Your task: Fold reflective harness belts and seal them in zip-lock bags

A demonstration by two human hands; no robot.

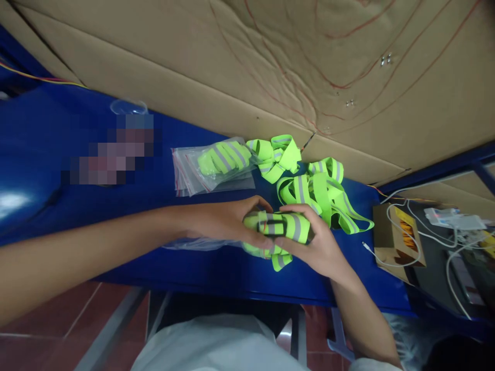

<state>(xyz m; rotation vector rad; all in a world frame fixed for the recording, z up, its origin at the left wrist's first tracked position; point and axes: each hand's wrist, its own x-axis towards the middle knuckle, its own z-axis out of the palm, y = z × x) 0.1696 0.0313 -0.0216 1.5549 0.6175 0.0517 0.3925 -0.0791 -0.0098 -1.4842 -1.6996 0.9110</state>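
Cardboard panel (154,62), red wires (345,86), open box (390,254), white cable (402,265), tiled floor (46,355)

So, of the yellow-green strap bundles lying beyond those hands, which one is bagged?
The leftmost bundle: it sits inside a clear bag, while the middle bundle and the right-hand pile lie loose on the blue table.

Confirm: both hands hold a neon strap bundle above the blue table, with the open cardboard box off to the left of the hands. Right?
One slip: the open cardboard box is off to the right of the hands, as the head view shows. The left hand and right hand do hold the neon strap bundle above the blue table.
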